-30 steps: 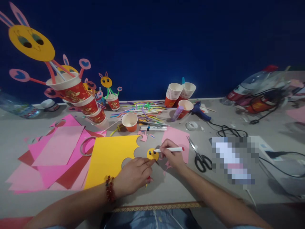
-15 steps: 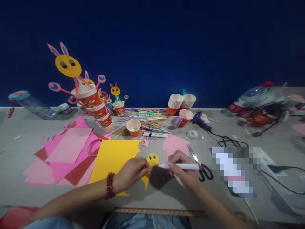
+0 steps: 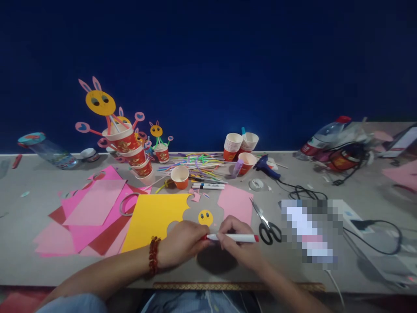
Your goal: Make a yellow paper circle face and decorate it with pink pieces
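My right hand (image 3: 240, 250) grips a white marker (image 3: 243, 238) with a red end, held level and pointing left. My left hand (image 3: 182, 244), wearing a beaded bracelet, pinches the marker's red cap (image 3: 204, 237). The marker's tip end meets the cap between the two hands; whether it is inside the cap I cannot tell. Just beyond my fingers lies a round yellow paper face (image 3: 205, 217) with two eyes. Left of it is a yellow sheet (image 3: 156, 217) with scalloped cut edges, partly under my left hand. A pink sheet (image 3: 236, 200) lies behind my right hand.
Scissors (image 3: 267, 230) and a blurred-out object (image 3: 308, 234) lie at right, with a glue gun (image 3: 267, 167) and cable behind. Pink sheets (image 3: 94, 202) cover the left. Paper cups (image 3: 180, 176), coloured sticks (image 3: 202, 161) and bunny-faced cup figures (image 3: 122, 139) stand or lie at the back.
My hands have come together, bringing the marker's tip from beside the yellow face to the red cap. The whole view has shifted slightly.
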`<state>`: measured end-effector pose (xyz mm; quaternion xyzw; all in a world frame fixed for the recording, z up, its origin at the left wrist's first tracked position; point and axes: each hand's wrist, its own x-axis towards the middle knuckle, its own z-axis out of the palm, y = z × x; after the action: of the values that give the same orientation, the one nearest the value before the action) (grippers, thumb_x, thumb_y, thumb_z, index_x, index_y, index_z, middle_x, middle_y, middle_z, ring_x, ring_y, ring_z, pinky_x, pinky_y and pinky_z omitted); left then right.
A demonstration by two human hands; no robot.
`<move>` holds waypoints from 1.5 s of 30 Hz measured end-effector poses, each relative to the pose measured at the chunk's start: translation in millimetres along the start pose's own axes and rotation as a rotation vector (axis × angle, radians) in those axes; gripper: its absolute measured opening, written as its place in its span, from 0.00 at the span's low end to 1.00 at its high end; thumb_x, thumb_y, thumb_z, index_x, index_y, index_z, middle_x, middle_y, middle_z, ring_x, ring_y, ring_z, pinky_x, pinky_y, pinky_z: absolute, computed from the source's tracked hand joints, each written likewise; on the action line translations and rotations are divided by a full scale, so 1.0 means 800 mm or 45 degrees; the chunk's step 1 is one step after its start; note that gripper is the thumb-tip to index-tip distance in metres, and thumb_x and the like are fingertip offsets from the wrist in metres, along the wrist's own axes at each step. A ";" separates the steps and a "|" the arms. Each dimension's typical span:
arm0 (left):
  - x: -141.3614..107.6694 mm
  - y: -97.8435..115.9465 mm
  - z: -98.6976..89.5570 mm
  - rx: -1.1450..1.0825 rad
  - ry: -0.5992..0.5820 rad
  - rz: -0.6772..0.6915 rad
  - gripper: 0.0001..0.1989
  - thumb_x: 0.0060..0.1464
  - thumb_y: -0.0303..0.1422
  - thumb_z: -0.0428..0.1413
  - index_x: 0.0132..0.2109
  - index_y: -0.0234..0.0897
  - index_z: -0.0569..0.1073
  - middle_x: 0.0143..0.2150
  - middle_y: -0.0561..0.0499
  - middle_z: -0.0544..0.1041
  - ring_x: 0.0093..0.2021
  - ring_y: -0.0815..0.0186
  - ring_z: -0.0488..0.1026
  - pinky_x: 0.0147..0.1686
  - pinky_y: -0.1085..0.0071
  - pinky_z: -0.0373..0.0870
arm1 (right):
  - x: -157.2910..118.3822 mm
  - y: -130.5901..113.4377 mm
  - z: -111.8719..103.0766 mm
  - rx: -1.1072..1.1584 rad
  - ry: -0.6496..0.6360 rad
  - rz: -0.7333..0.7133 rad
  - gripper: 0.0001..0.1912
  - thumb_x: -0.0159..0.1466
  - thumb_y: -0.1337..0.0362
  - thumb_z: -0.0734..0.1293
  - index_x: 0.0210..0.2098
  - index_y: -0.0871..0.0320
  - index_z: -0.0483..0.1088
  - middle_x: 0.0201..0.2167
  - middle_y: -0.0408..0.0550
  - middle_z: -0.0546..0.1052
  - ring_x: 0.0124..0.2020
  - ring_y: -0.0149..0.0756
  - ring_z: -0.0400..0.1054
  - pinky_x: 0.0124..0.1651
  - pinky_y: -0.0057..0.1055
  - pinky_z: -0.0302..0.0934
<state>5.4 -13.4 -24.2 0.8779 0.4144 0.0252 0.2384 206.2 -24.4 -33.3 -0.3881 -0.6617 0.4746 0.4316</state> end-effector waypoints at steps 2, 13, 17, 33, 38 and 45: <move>-0.002 0.006 0.000 0.003 -0.039 -0.044 0.09 0.65 0.38 0.50 0.41 0.39 0.71 0.35 0.50 0.79 0.35 0.61 0.76 0.30 0.73 0.60 | -0.002 -0.001 0.001 0.021 -0.043 0.029 0.12 0.64 0.59 0.66 0.27 0.56 0.65 0.21 0.40 0.69 0.22 0.29 0.61 0.26 0.26 0.55; -0.006 0.011 -0.008 -0.870 -0.178 0.075 0.14 0.62 0.44 0.53 0.46 0.38 0.68 0.43 0.51 0.74 0.41 0.65 0.70 0.41 0.73 0.65 | 0.000 0.003 -0.009 0.488 -0.299 0.306 0.20 0.58 0.48 0.73 0.28 0.58 0.66 0.21 0.40 0.71 0.20 0.25 0.59 0.23 0.23 0.51; -0.006 0.017 -0.008 -0.939 -0.133 0.017 0.15 0.61 0.45 0.53 0.45 0.37 0.68 0.41 0.52 0.74 0.40 0.66 0.69 0.40 0.73 0.65 | -0.002 0.005 -0.009 0.536 -0.270 0.330 0.21 0.57 0.47 0.73 0.29 0.59 0.68 0.21 0.39 0.70 0.19 0.24 0.59 0.21 0.22 0.49; -0.018 0.009 0.027 -0.511 0.847 0.713 0.25 0.68 0.44 0.38 0.65 0.37 0.57 0.55 0.37 0.67 0.57 0.51 0.65 0.57 0.50 0.61 | -0.038 0.016 0.074 0.946 0.102 0.287 0.09 0.58 0.61 0.65 0.25 0.59 0.68 0.17 0.36 0.61 0.13 0.23 0.49 0.17 0.22 0.42; -0.022 0.017 0.031 -0.561 0.680 0.539 0.24 0.69 0.42 0.34 0.67 0.43 0.55 0.61 0.39 0.65 0.63 0.53 0.62 0.60 0.53 0.61 | -0.043 0.028 0.078 0.933 0.130 0.265 0.14 0.62 0.55 0.63 0.26 0.58 0.66 0.20 0.38 0.61 0.15 0.24 0.47 0.17 0.22 0.43; 0.018 0.019 -0.022 -0.102 0.408 0.172 0.16 0.68 0.41 0.44 0.53 0.38 0.69 0.47 0.44 0.77 0.47 0.56 0.73 0.49 0.59 0.68 | 0.019 -0.007 0.007 0.791 0.213 0.376 0.11 0.61 0.54 0.66 0.36 0.55 0.64 0.15 0.34 0.63 0.13 0.24 0.49 0.16 0.20 0.43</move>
<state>21.8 -3.7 -4.0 0.8783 0.3859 0.1972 0.2018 194.9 -13.2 -25.8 -0.3674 -0.3849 0.6771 0.5084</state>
